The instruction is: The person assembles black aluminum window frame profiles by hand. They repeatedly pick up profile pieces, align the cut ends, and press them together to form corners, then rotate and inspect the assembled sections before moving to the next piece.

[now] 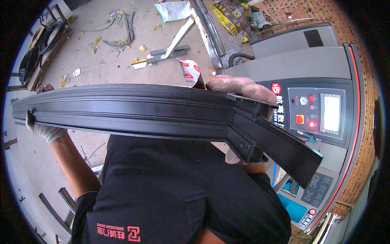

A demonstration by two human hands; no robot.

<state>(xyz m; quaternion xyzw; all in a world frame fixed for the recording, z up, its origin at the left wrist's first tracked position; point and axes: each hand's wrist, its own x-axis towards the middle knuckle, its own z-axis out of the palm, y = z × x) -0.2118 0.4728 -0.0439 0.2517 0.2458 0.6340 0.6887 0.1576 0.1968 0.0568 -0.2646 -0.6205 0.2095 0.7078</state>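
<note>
Grey machine (328, 141) off right. Black profile (134, 109) held up across the torso (162, 179); handling step, I judge. Left hand (44, 129) grips one end, right hand (245, 87) the angled end, partly hidden. Next move likely needs both together.

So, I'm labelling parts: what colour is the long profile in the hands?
The long profile is black, seen in the head view.

On my feed, red lettering (106, 228) and a square emblem (133, 234) mark the black shirt (154, 183), lower left. At right, the grey machine (300, 61) bears red hexagonal signs (276, 88), white characters and a dark plate (321, 187) with pale letters and digits. I can't read the panel's (294, 122) tiny button labels. Dark print covers a sack's yellow band (224, 18), top.
</note>
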